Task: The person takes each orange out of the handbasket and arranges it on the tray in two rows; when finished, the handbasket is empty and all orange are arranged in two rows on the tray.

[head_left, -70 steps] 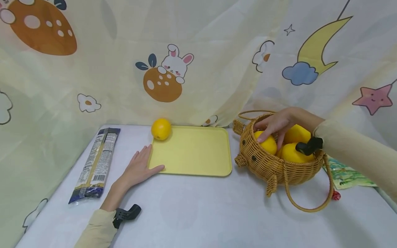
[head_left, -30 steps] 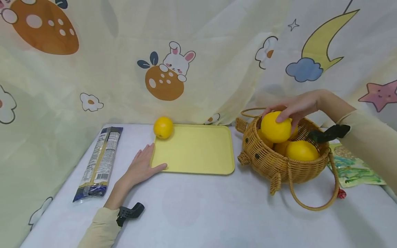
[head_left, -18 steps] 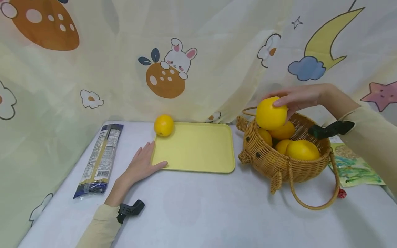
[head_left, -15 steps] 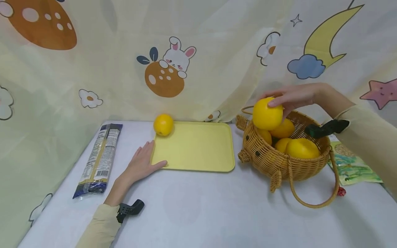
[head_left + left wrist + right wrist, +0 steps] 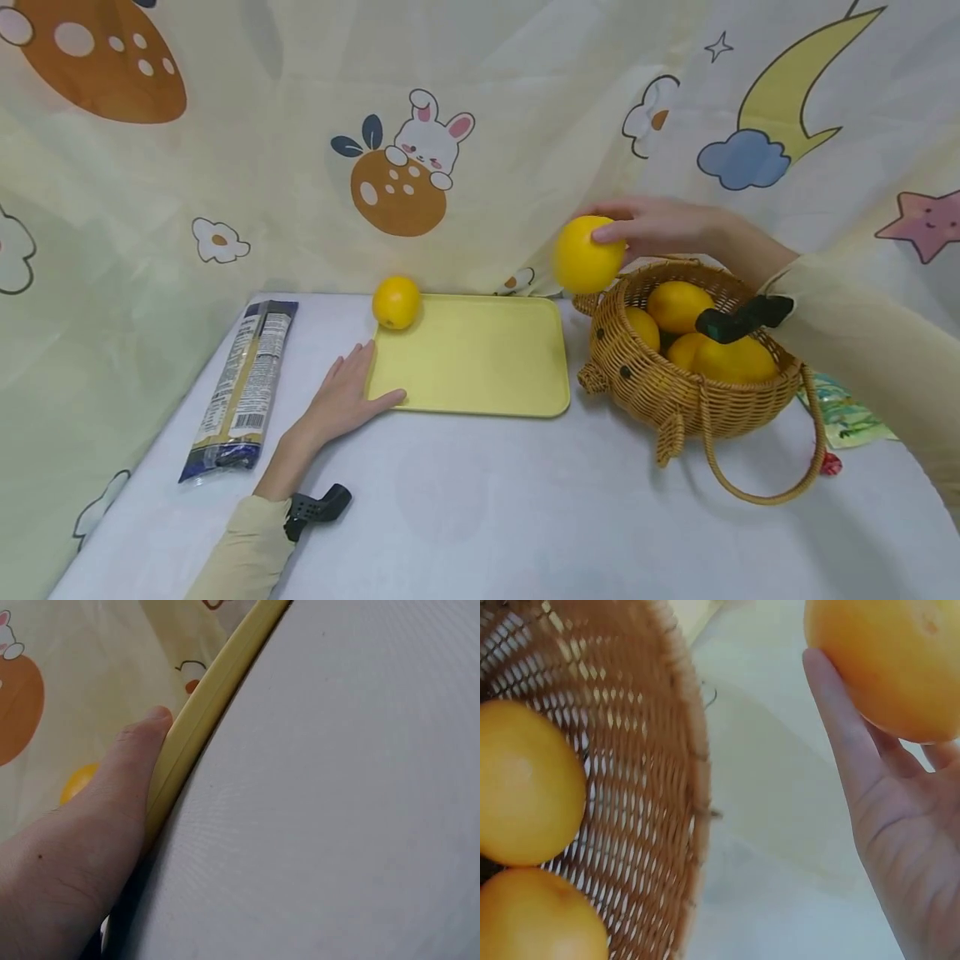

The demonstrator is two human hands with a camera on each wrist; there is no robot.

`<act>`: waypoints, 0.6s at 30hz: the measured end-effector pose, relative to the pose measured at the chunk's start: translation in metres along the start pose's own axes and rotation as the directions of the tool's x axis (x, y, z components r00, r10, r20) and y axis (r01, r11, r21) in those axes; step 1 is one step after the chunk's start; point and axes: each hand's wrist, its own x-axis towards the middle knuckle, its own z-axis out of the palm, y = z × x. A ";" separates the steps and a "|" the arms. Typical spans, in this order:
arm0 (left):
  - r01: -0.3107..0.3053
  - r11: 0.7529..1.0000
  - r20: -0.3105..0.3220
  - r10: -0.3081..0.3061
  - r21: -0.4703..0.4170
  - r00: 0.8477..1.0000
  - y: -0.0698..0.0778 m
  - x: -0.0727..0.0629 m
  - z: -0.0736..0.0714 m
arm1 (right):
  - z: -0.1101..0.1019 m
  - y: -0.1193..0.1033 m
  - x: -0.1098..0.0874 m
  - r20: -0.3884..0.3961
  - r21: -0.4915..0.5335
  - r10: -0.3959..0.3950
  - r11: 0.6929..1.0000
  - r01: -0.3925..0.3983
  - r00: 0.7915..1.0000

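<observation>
My right hand grips a round yellow-orange orange in the air, just left of the wicker basket. The right wrist view shows fingers and thumb around this orange, with the basket beside it. Several more oranges lie inside the basket. My left hand rests with fingers spread at the near left corner of a yellow tray. Its thumb touches the tray's rim in the left wrist view. Another orange sits on the tray's far left corner.
A long printed plastic packet lies to the left on the white table. Right of the basket are a green packet and a small red item. The basket handle loops out frontward. A patterned curtain hangs behind.
My right hand has picked an orange out of the basket, raised it, and carried it left past the basket's rim. The left hand has stayed at the tray's corner.
</observation>
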 end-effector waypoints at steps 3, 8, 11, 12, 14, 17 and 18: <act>-0.004 1.000 -0.003 0.004 0.002 1.000 0.000 0.001 0.001 | 0.006 -0.007 0.011 0.019 -0.032 0.037 0.999 -0.037 0.999; -0.005 1.000 -0.002 0.005 0.010 1.000 0.001 0.001 0.001 | 0.016 -0.017 0.027 0.069 -0.103 0.056 0.993 -0.049 0.996; -0.002 1.000 0.001 0.002 0.007 1.000 0.001 0.001 0.001 | 0.025 -0.023 0.038 0.085 -0.135 0.034 0.991 -0.023 0.996; -0.001 1.000 0.003 0.001 0.006 1.000 0.001 0.001 0.001 | 0.028 -0.025 0.042 0.087 -0.139 0.024 0.990 -0.011 0.996; 0.001 1.000 0.005 -0.001 0.004 1.000 0.001 0.001 0.001 | 0.034 -0.028 0.050 0.099 -0.131 -0.003 0.991 0.016 0.995; 0.001 1.000 0.005 -0.001 0.006 1.000 0.001 0.001 0.001 | 0.042 -0.032 0.061 0.121 -0.093 -0.048 0.994 0.059 0.992; -0.002 1.000 0.004 0.001 0.005 1.000 0.001 0.001 0.001 | 0.045 -0.033 0.065 0.122 -0.081 -0.061 0.994 0.071 0.991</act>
